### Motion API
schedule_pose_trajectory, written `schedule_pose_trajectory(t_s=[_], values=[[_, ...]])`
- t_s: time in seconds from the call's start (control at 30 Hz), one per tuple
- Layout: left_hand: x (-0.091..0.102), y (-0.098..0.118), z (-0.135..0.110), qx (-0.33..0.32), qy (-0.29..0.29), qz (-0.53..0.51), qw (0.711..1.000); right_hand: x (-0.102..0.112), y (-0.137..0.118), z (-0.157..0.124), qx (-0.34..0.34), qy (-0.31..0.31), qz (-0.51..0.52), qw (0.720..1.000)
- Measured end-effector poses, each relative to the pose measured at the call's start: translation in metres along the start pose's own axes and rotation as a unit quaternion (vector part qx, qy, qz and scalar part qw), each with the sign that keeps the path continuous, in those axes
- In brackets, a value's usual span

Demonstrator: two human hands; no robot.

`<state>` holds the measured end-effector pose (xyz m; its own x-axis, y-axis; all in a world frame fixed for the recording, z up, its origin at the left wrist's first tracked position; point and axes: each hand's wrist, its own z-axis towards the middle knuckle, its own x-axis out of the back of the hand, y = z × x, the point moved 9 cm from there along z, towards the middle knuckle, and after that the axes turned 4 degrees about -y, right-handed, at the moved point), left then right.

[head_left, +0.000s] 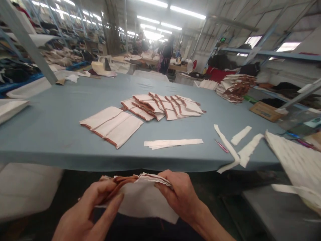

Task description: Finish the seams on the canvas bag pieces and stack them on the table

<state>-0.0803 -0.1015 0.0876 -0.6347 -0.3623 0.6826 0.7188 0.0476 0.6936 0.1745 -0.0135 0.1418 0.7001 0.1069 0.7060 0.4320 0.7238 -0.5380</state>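
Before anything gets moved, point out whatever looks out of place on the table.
One bent white fabric strip droops over the front edge of the blue-grey table, near the small pink tool, unlike the straight strips further left. Nothing looks spilled.

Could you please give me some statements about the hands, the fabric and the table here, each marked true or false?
1. The left hand and right hand both grip the held fabric. True.
2. The pink tool is in the left hand. False: the pink tool lies on the table, beside white strips.
3. Overlapping fabric pieces lie on the table. True.
4. The table's surface is bright red. False: it is blue-grey.
5. The overlapping pieces have brown edging. True.
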Motion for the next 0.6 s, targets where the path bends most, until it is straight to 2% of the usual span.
schedule_pose_trajectory(t_s=[0.1, 0.2, 0.3, 0.47, 0.53, 0.6], values=[[-0.021, 0.023, 0.005, -0.065, -0.085, -0.023, 0.994, 0.007, -0.003, -0.004, 0.039, -0.032, -0.046, 0.998], [-0.028, 0.047, 0.008, -0.146, -0.101, 0.024, 0.984, 0.003, -0.010, -0.009, 0.084, -0.052, -0.106, 0.990], [-0.038, 0.059, 0.005, -0.190, -0.107, 0.102, 0.971, -0.007, -0.012, -0.016, 0.094, -0.075, -0.131, 0.984], [-0.046, 0.059, 0.001, -0.151, -0.154, 0.154, 0.964, -0.017, -0.006, -0.024, 0.066, -0.096, -0.146, 0.982], [-0.044, 0.061, 0.005, -0.120, -0.165, 0.104, 0.973, -0.018, -0.006, -0.024, 0.068, -0.099, -0.149, 0.982], [-0.044, 0.064, 0.011, -0.080, -0.185, 0.009, 0.979, -0.017, -0.006, -0.023, 0.066, -0.100, -0.139, 0.983]])
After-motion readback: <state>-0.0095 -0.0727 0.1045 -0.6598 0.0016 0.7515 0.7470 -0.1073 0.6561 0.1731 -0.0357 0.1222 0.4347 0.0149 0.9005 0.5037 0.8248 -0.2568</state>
